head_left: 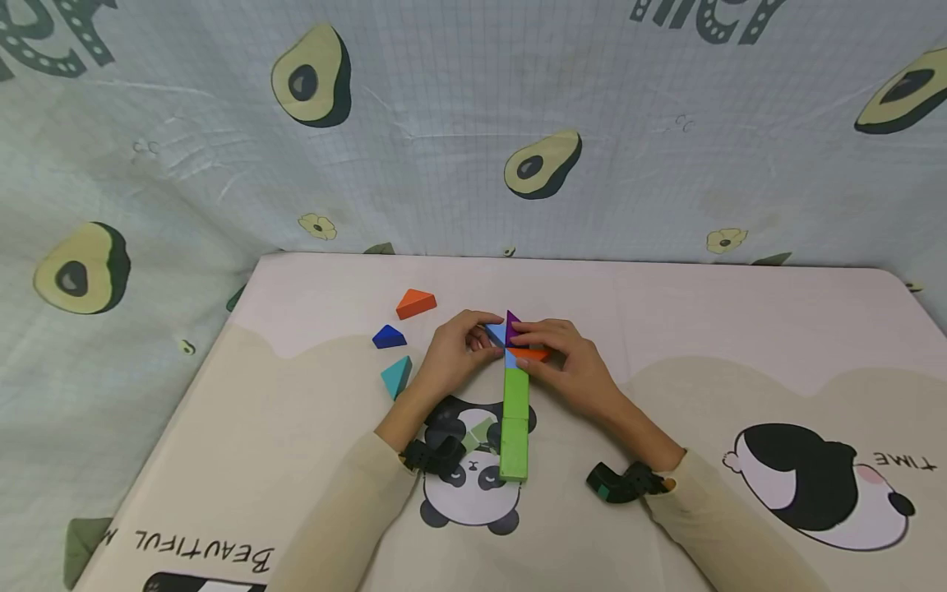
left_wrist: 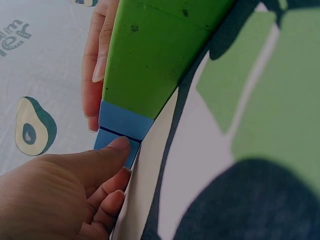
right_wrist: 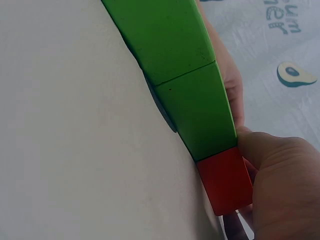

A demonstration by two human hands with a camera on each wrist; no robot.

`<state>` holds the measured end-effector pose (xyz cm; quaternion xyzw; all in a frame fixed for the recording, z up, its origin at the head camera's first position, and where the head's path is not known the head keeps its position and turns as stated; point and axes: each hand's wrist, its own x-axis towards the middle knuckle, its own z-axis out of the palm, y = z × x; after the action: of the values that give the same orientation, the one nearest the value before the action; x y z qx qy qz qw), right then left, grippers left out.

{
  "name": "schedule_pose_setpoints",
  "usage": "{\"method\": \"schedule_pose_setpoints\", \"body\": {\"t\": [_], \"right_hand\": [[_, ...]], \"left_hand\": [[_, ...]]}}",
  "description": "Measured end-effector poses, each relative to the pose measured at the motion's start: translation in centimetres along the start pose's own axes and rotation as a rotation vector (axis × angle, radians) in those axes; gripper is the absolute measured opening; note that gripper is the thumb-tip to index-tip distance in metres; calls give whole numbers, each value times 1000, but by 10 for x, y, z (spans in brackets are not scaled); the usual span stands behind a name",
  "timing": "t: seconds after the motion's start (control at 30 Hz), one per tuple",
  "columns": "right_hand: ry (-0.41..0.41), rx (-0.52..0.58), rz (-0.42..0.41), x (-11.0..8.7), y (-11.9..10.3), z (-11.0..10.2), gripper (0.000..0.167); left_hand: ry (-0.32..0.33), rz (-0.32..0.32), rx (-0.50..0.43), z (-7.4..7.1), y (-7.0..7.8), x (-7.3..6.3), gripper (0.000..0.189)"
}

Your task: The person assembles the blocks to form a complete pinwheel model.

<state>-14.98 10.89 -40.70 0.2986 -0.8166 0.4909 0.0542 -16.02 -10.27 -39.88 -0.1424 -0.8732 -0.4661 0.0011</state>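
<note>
Colored blocks (head_left: 515, 393) lie assembled near the middle of the worktop (head_left: 592, 300), with both hands at the far end of the figure. Two green pieces sit end to end in a straight strip, partly across a printed panda (head_left: 472, 500). At the strip's far end, small triangular pieces cluster point to point: an upper light blue block (head_left: 495, 334) on the left, a purple block (head_left: 513, 330) beside it, an orange block (head_left: 529, 354) on the right and a lower light blue block (head_left: 510, 359) next to the green.

The left hand (head_left: 460, 352) pinches the upper light blue block between thumb and finger. The right hand (head_left: 568, 362) grips the purple and orange pieces together, fingers on the purple and thumb by the orange, which looks red in the right wrist view.

Three loose pieces lie apart to the left: another orange piece (head_left: 416, 304) farthest back, a dark blue piece (head_left: 389, 336) nearer, and a teal piece (head_left: 396, 376) just beside the left forearm. Beige sleeves (head_left: 348, 510) cover both arms, and behind the worktop hangs an avocado-printed cloth (head_left: 444, 181).
</note>
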Motion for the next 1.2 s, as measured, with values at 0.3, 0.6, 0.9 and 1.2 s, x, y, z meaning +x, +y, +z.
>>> {"method": "schedule_pose_setpoints", "body": {"t": [0.3, 0.6, 0.9, 1.2], "right_hand": [[12, 32, -23, 1, -11, -1, 31], [18, 30, -24, 1, 0, 1, 32], [16, 28, -20, 0, 0, 1, 32], [12, 25, -4, 2, -30, -4, 29]], "left_hand": [[0, 0, -6, 0, 1, -1, 39], [8, 4, -7, 0, 1, -1, 40], [7, 7, -7, 0, 1, -1, 40], [13, 12, -3, -1, 1, -2, 41]]}}
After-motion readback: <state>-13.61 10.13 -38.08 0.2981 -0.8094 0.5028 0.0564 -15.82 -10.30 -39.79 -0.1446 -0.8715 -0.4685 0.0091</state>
